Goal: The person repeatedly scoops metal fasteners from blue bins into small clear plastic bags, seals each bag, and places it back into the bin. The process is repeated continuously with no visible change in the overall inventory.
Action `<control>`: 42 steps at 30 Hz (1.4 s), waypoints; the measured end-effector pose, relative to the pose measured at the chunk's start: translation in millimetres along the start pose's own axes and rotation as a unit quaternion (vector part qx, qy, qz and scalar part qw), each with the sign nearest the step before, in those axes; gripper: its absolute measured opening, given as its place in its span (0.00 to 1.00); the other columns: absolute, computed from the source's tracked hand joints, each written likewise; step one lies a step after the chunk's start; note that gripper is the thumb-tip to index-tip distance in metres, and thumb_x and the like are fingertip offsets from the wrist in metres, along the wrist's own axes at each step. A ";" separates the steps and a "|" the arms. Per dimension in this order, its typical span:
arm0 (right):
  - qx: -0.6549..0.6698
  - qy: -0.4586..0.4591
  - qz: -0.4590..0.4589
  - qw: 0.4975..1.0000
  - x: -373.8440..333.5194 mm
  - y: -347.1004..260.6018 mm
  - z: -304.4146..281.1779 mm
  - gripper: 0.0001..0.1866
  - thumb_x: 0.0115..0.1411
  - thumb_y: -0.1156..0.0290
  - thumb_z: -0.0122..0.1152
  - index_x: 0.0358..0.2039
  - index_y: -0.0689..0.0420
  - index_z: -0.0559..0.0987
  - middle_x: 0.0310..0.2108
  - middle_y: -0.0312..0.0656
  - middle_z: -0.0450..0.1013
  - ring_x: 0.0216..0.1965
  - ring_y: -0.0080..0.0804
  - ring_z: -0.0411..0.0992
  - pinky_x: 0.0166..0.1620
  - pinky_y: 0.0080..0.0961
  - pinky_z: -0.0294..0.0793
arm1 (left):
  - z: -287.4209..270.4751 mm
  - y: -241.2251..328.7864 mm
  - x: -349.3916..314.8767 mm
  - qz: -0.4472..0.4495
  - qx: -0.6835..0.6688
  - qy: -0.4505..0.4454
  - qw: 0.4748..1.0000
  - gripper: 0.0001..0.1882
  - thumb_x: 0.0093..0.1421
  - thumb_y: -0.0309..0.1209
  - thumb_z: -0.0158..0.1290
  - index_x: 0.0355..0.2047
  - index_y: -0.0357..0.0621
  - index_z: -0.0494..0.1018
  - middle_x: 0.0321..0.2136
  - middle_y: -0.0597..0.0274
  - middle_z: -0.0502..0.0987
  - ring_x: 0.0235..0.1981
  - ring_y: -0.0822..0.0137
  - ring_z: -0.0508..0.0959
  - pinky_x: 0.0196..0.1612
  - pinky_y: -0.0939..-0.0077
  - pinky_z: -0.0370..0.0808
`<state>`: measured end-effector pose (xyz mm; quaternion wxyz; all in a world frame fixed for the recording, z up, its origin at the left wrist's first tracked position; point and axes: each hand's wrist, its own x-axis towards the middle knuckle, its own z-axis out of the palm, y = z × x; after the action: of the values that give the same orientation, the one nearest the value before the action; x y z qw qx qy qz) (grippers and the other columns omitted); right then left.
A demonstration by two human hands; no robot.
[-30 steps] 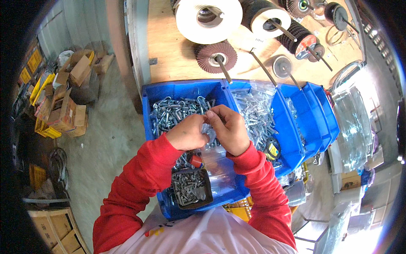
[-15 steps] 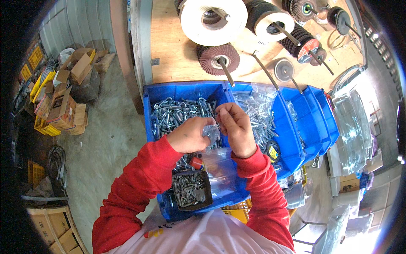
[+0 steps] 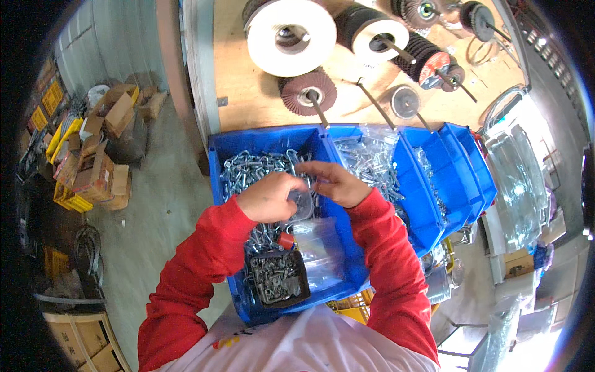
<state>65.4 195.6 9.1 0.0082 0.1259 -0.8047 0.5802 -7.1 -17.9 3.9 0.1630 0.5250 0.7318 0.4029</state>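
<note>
Hands meet over a big blue bin (image 3: 220, 162) full of shiny metal hooks (image 3: 257, 168). The left hand (image 3: 270, 197) is curled shut, and its fingers pinch the top of a small clear plastic bag (image 3: 302, 204). The right hand (image 3: 334, 183) comes in from the right side, and its fingers are closed on the same bag (the two hands touch each other there). I cannot tell if anything is inside the small bag.

Both arms wear red sleeves (image 3: 198, 273). Near the body, a black tray (image 3: 277, 278) of dark metal bits sits in the bin. Just right of the tray lie more clear bags (image 3: 322, 251) in a flat pile. A small red thing (image 3: 285, 240) shows between the tray and the hands.

To the right stand more blue bins (image 3: 455, 180), side by side, and the nearest one holds silver parts in plastic (image 3: 372, 162). Far off, on a wooden board (image 3: 242, 80), hang round sanding wheels, one big white one (image 3: 291, 36) and one brown one (image 3: 308, 93). On the left, cardboard boxes (image 3: 93, 167) sit on the grey floor
</note>
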 end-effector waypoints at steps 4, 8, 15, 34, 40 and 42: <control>0.071 -0.087 0.039 0.993 6.4 20.3 -2.5 0.15 0.62 0.77 0.61 0.50 0.64 0.81 0.46 0.43 0.81 0.50 0.29 0.76 0.56 0.29 0.73 | -10.3 5.5 -4.8 0.045 0.050 -0.022 0.998 0.17 0.47 0.16 0.50 0.36 0.35 0.83 0.35 0.46 0.82 0.36 0.51 0.83 0.41 0.62 0.79; -0.033 -0.038 0.005 0.999 7.0 27.3 4.7 0.07 0.63 0.72 0.66 0.38 0.63 0.85 0.31 0.37 0.81 0.33 0.23 0.74 0.40 0.27 0.74 | -12.8 19.6 -21.0 0.059 0.094 -0.001 0.994 0.15 0.49 0.17 0.51 0.35 0.36 0.83 0.38 0.45 0.82 0.39 0.46 0.82 0.44 0.59 0.79; -0.011 0.053 -0.008 0.998 -1.2 27.6 10.5 0.07 0.65 0.73 0.65 0.37 0.64 0.83 0.29 0.33 0.77 0.32 0.19 0.71 0.37 0.22 0.72 | 10.2 50.3 -64.6 0.018 0.137 0.077 0.987 0.08 0.60 0.28 0.61 0.37 0.36 0.82 0.45 0.39 0.80 0.42 0.46 0.82 0.46 0.61 0.79; -0.077 0.239 -0.198 0.947 -64.0 -105.9 40.4 0.05 0.62 0.76 0.64 0.31 0.63 0.78 0.30 0.42 0.75 0.31 0.30 0.74 0.38 0.27 0.73 | -22.1 127.5 -53.7 0.148 0.146 0.282 0.937 0.07 0.54 0.23 0.65 0.32 0.40 0.79 0.24 0.57 0.78 0.24 0.56 0.78 0.28 0.65 0.73; -0.026 0.241 -0.202 0.949 -95.3 -97.4 50.1 0.05 0.62 0.75 0.68 0.32 0.63 0.81 0.29 0.42 0.78 0.32 0.31 0.76 0.38 0.27 0.75 | -18.8 141.7 -46.7 0.152 0.055 0.199 0.966 0.03 0.54 0.21 0.64 0.27 0.40 0.79 0.21 0.56 0.78 0.21 0.59 0.77 0.26 0.68 0.72; -0.014 0.277 -0.200 0.940 -106.6 -94.3 51.0 0.05 0.62 0.76 0.68 0.30 0.63 0.81 0.29 0.43 0.78 0.31 0.32 0.77 0.38 0.28 0.75 | -21.5 145.1 -45.4 0.151 0.051 0.160 0.974 0.03 0.53 0.21 0.64 0.28 0.39 0.80 0.22 0.55 0.78 0.21 0.59 0.78 0.26 0.68 0.72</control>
<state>195.4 140.6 63.3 0.3484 0.1185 -0.7371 0.5668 89.0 -49.7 119.3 -0.0465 0.5657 0.6803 0.4637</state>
